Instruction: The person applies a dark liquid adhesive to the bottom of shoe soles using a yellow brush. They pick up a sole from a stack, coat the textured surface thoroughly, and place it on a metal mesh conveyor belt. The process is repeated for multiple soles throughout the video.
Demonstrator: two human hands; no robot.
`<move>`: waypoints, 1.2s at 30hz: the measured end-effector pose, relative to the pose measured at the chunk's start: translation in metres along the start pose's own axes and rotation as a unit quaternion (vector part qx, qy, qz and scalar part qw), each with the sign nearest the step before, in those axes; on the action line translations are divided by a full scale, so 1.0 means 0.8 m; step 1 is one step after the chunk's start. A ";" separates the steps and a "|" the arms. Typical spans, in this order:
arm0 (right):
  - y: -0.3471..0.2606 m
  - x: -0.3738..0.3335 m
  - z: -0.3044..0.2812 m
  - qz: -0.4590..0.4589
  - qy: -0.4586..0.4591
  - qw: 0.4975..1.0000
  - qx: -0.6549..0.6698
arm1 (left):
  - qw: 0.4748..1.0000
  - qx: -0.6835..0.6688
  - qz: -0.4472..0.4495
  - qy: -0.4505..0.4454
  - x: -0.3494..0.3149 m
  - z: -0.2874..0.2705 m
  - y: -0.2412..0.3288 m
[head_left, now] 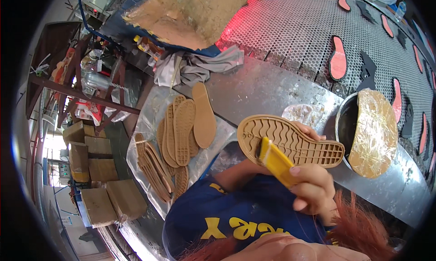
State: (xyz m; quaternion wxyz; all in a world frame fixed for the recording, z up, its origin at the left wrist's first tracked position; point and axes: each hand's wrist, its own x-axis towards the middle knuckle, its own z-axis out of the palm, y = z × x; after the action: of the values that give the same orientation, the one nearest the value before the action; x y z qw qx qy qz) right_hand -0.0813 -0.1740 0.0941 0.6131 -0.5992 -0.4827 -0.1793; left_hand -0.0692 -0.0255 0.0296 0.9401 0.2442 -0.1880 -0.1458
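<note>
In the head view, the tan shoe sole [295, 140] is held up in front of the person's torso, near the counter [268, 91]. The left hand [310, 130] grasps it from behind, fingers hooked over the far edge – probably to brace it while leaving the ribbed face bare. The right hand [314, 188] grips a yellow-handled brush [278, 163] near its end, angled so that the dark tip meets the sole; that grip likely keeps the fingers off the surface.

The metal pot [339, 125] stands just beside the sole, perhaps for easy reach, with a plastic-wrapped board [374, 134] partly over its mouth. More soles [184, 129] lie overlapping on a plastic sheet [147, 120], which presumably protects what is beneath.

The held sole has 1 raised rim, wavy ribs across its broader end and a grid of square cells toward the other – matte, with no damage discernible.
</note>
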 end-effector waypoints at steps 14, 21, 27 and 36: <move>0.027 -0.009 -0.052 0.160 0.195 0.950 -0.184 | 0.968 0.160 0.010 0.193 0.016 0.023 0.008; 0.069 -0.015 -0.062 0.090 0.107 0.958 -0.251 | 0.984 0.039 -0.099 0.139 -0.008 0.009 0.003; 0.031 -0.029 -0.037 0.049 -0.006 0.986 -0.158 | 0.968 -0.008 -0.067 0.244 0.014 0.031 -0.006; 0.060 -0.033 -0.062 0.104 0.125 0.948 -0.272 | 0.974 0.047 -0.123 0.187 0.006 0.016 -0.003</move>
State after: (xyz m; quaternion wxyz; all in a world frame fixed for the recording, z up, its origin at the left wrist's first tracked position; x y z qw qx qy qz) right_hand -0.0365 -0.2184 0.0547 0.4973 -0.7631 -0.2696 -0.3125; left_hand -0.0710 -0.0348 0.0403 0.9211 0.3319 0.0158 -0.2027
